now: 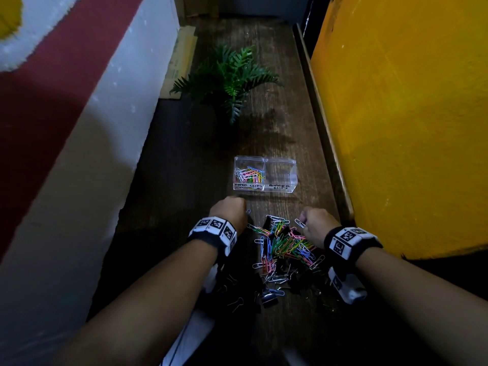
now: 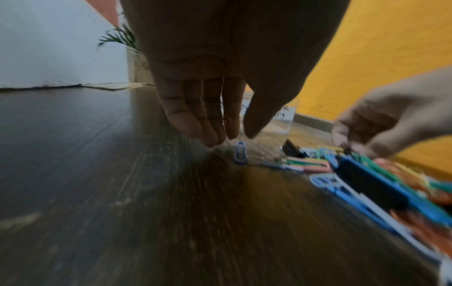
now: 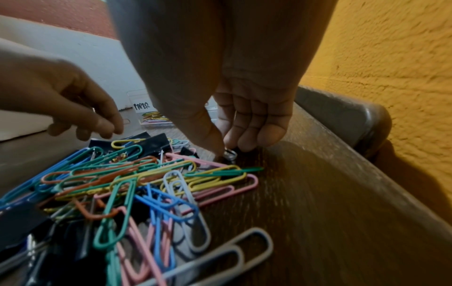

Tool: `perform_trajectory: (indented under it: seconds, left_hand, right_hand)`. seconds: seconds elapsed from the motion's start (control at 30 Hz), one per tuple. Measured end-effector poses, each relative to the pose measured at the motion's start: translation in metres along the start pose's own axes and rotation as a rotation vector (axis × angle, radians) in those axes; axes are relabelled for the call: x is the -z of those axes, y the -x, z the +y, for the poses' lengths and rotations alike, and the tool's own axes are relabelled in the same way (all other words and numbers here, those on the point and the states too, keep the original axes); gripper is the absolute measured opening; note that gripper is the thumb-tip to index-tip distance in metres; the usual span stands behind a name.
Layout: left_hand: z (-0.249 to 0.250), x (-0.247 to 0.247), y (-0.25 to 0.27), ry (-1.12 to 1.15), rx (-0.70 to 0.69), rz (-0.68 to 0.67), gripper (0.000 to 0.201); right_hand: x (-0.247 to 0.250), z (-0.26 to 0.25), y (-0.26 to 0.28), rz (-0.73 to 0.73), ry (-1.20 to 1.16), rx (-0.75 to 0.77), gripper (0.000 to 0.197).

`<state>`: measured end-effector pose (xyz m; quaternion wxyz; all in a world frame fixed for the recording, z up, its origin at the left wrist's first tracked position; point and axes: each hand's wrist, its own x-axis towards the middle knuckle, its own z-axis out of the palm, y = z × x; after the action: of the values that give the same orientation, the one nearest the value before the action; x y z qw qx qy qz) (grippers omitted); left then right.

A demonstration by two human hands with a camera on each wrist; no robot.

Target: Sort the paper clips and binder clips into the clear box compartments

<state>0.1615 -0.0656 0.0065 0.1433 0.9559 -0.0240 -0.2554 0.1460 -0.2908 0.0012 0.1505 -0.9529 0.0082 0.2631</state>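
A clear box (image 1: 264, 177) sits on the dark wooden tabletop (image 1: 184, 159), beyond both hands. Its left compartment, labelled for paper clips, holds a small bunch of coloured clips; the right compartment, labelled for binder clips, looks bare. Nearer lies a mixed pile (image 1: 284, 249) of coloured paper clips and black binder clips. The left hand (image 1: 232, 213) hangs at the pile's far left edge, fingers (image 2: 195, 123) drooping straight and loose, holding nothing, just above a lone blue paper clip (image 2: 240, 152). The right hand (image 1: 318, 224) is at the pile's far right edge, its thumb and fingers (image 3: 254, 135) pinching a small metal clip (image 3: 229, 153) against the tabletop. A potted fern (image 1: 228, 77) stands farther back.
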Motion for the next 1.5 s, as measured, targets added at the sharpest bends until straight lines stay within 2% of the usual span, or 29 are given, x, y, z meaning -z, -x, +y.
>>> perform_trajectory:
  seconds: [0.2,0.33,0.4,0.47,0.57,0.8,0.9,1.07,1.27,1.5]
  left_hand:
    - [0.003,-0.014,-0.003,-0.041,0.030,-0.025,0.019]
    - [-0.001,-0.015,-0.004,0.005,0.094,-0.076,0.019]
    - [-0.002,-0.015,-0.002,0.013,0.107,-0.082,0.020]
    - [-0.003,-0.017,-0.001,0.019,0.120,-0.088,0.020]
    - [-0.005,-0.019,0.001,0.028,0.126,-0.078,0.020]
    - [-0.008,-0.021,0.006,0.037,0.122,-0.088,0.020]
    - [-0.011,-0.020,0.009,0.063,0.113,-0.096,0.018]
    - [-0.011,-0.012,0.015,0.146,0.048,0.036,0.015]
    - [-0.003,0.010,0.010,0.287,-0.036,0.229,0.005]
    - [-0.004,0.045,-0.025,0.320,-0.023,0.355,0.004]
  right_hand:
    - [-0.004,0.001,-0.002,0.010,-0.008,0.006,0.016]
    - [-0.003,-0.004,-0.005,0.011,0.060,0.021,0.002]
    - [-0.002,-0.008,-0.008,0.028,0.055,0.056,0.008]
    - [0.002,-0.015,-0.009,0.054,0.024,0.106,0.005]
    - [0.007,-0.028,-0.011,0.114,-0.009,0.220,0.022]
    - [0.014,-0.050,-0.019,0.093,0.366,0.346,0.012]
    - [0.009,-0.056,-0.019,0.054,0.486,0.319,0.020]
    - [0.007,-0.061,-0.021,0.020,0.477,0.269,0.009]
    - [0.010,-0.062,-0.020,-0.037,0.391,0.243,0.015]
    - [0.013,-0.053,-0.015,0.077,-0.034,0.193,0.012]
